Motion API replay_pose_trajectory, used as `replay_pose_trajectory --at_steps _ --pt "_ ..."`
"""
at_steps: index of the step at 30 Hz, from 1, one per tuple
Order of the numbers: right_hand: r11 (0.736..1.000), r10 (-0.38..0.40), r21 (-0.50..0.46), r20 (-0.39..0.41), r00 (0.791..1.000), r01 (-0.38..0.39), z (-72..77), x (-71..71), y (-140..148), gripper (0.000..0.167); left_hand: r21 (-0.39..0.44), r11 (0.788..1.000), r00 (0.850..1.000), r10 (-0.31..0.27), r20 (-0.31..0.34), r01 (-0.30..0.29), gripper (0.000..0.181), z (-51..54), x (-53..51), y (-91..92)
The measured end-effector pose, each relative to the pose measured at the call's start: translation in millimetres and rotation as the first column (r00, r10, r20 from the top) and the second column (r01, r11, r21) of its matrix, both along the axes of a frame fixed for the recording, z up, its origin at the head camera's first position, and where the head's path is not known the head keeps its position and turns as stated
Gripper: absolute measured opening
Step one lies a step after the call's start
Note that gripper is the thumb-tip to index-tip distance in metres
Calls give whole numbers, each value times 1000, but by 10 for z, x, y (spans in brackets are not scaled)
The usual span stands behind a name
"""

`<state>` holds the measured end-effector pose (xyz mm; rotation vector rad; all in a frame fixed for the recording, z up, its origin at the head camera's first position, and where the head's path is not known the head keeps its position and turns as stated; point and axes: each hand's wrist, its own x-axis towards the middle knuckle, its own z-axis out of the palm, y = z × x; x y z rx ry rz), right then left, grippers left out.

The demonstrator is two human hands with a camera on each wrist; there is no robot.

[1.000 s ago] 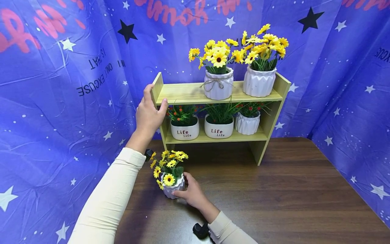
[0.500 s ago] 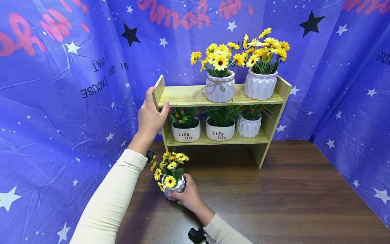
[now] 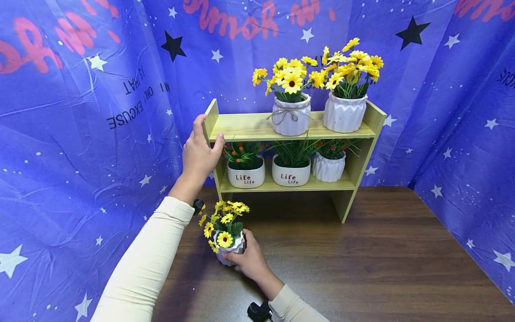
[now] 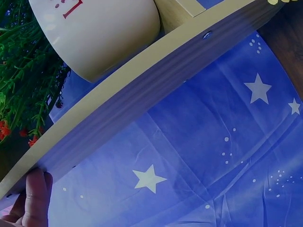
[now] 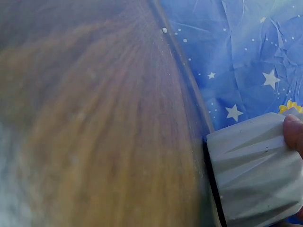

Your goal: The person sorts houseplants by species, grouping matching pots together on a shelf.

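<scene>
My left hand grips the upper left side panel of a two-tier wooden shelf. In the left wrist view, its fingers lie against the panel's outer face. On the table in front of the shelf's left end, my right hand holds a ribbed white flowerpot with yellow artificial daisies. Thumb and fingers are on the pot's right side. In the right wrist view, the pot shows its folded wall and dark base edge at the tabletop, with a fingertip pressed on its side.
Two white pots of yellow flowers, one with a twine bow and one plain, stand on the top tier. Below are two oval "Life" pots and a ribbed pot. A starry blue curtain surrounds the brown table.
The head view has shifted slightly, so the scene sits a little lower. My right forearm has moved a little left. Both hands keep the same hold, and the pot stays in place.
</scene>
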<state>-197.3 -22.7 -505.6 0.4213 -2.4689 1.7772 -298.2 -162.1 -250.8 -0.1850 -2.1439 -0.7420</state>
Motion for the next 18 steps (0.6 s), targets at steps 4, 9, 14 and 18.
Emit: replay_pose_trajectory --at_steps 4,9,14,18 --pt "1000 11 -29 -11 1000 -11 4 11 25 75 4 1000 1000 -2 15 2 60 0 5 5" --pt "999 -6 -40 -3 1000 6 1 23 48 75 3 1000 1000 1 21 -1 59 -7 6 0" --pt "999 -15 -48 14 1000 16 9 23 70 72 -1 1000 1000 0 8 0 59 -6 2 0" --pt "998 2 -59 21 1000 -1 25 18 86 71 -2 1000 1000 1 7 -1 59 2 -2 0"
